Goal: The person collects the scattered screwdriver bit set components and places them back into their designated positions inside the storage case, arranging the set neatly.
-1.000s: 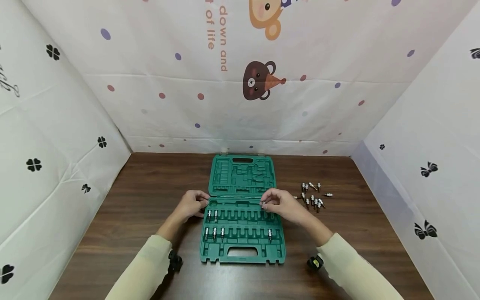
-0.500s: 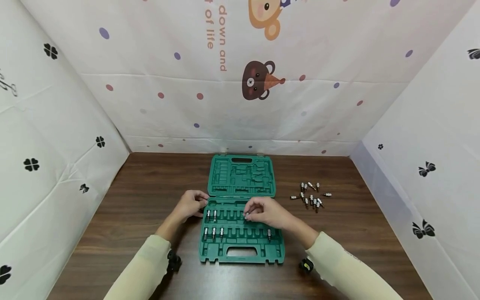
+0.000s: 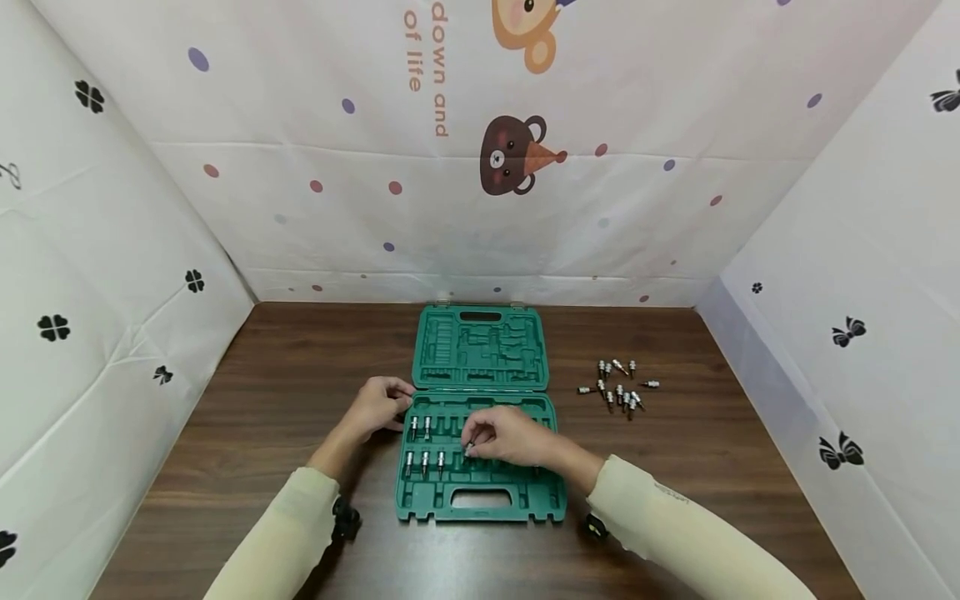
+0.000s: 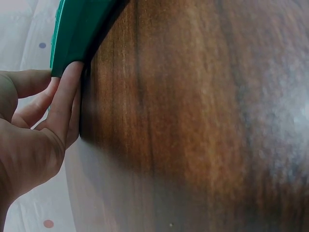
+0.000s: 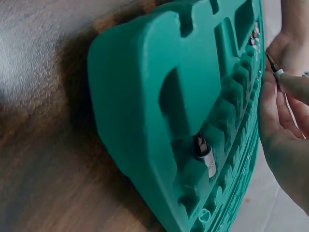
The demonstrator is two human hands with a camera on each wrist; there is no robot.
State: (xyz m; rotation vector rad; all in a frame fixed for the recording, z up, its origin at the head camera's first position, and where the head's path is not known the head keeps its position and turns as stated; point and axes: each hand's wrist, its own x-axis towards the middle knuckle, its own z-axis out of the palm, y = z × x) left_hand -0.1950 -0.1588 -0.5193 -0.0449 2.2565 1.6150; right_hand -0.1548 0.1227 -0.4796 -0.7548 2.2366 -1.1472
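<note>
An opened green tool case (image 3: 423, 498) lies on the table, its lid (image 3: 480, 346) folded back. My left hand (image 3: 375, 407) holds the case's left side near the hinge; in the left wrist view, thumb and fingers pinch its edge (image 4: 72, 43). My right hand (image 3: 506, 435) pinches a bit socket (image 5: 277, 71), silver with a dark tip, above the slots of the lower row. Two bit sockets (image 3: 427, 427) sit in the upper row at left, and three more (image 3: 425, 463) below them. Another seated bit socket (image 5: 207, 159) shows at the lower row's right end, mostly behind my right arm in the head view.
Several loose bit sockets (image 3: 626, 400) lie scattered on the brown wooden table (image 3: 300, 350), right of the case. Patterned white sheets (image 3: 337, 225) enclose the table at the back and both sides.
My right hand, with the bit socket, has moved left and toward the body, from the upper row's right end to over the lower row. My left hand stays at the case's edge.
</note>
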